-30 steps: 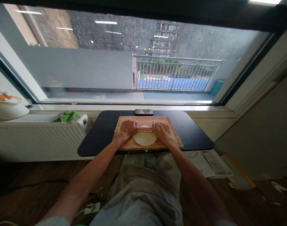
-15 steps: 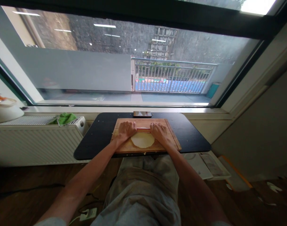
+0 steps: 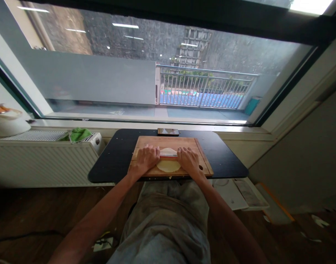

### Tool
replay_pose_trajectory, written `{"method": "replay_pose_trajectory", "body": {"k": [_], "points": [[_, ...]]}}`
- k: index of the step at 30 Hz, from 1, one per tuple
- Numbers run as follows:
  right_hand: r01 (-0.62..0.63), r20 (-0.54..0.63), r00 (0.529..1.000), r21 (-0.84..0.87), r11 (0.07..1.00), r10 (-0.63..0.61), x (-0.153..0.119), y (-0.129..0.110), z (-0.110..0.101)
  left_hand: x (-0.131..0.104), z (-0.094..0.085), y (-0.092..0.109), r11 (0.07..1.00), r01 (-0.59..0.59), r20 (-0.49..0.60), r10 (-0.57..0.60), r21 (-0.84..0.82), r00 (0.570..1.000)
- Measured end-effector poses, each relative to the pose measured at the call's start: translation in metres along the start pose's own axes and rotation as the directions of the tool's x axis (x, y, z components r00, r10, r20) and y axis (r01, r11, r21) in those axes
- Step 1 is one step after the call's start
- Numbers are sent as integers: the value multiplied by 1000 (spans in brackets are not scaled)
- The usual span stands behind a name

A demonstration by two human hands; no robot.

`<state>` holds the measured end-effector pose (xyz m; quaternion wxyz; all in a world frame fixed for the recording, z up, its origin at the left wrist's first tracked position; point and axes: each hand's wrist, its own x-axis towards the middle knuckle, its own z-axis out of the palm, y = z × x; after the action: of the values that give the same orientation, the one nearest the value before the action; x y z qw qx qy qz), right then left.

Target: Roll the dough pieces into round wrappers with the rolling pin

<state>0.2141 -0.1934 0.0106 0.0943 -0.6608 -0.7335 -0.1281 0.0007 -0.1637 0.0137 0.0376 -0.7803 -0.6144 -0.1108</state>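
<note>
A wooden board (image 3: 168, 140) lies on a small black table, with a flat, pale, round sheet of dough (image 3: 168, 167) on it. Across the dough's middle rests a rolling pin (image 3: 168, 154), its ends covered by my hands. My left hand (image 3: 148, 156) is closed over the left end, and my right hand (image 3: 188, 158) is closed over the right end. Dough shows both beyond the pin and on my side of it.
The black table (image 3: 115, 154) stands against the window sill. At its far edge lies a phone-like flat object (image 3: 168, 131). A green cloth (image 3: 79, 134) sits on the white radiator (image 3: 46, 161) at the left. A power strip (image 3: 103, 244) is on the floor.
Both hands and the rolling pin have moved nearer to my body across the dough. More dough now shows beyond the pin. The view has shifted slightly.
</note>
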Motion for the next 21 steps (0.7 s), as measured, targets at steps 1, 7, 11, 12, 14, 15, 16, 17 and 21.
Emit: {"method": "replay_pose_trajectory", "body": {"k": [1,7,11,12,14,15,16,17,21], "points": [[-2,-5,1000,5,1000,2,-3,-1,-1,-4,-1,0,1000,-6,-2,6,3,1000],[-12,-18,1000,16,1000,12,-21,-4,-4,-24,-6,2,999,-32,-19,32,18,999],[-8,-24,1000,6,1000,8,-33,-6,-5,-35,-8,2,999,-41,-42,41,4,998],[-11,-27,1000,5,1000,11,-36,-7,-5,-37,-7,2,999,-42,-47,42,-1,998],[-13,-33,999,7,1000,13,-41,-7,-5,-42,-5,3,999,-38,-62,37,-12,997],[-12,-38,999,9,1000,12,-43,-7,-5,-44,-4,3,999,-33,-72,32,-15,997],[-9,-42,999,12,1000,9,-44,-7,-5,-46,-2,3,999,-29,-83,27,-16,996],[-5,-47,999,16,1000,6,-45,-7,-5,-47,0,4,1000,-24,-96,23,-16,995],[6,-71,997,34,999,-4,-44,-6,-3,-51,5,4,1000,-28,-140,26,-13,990]]}}
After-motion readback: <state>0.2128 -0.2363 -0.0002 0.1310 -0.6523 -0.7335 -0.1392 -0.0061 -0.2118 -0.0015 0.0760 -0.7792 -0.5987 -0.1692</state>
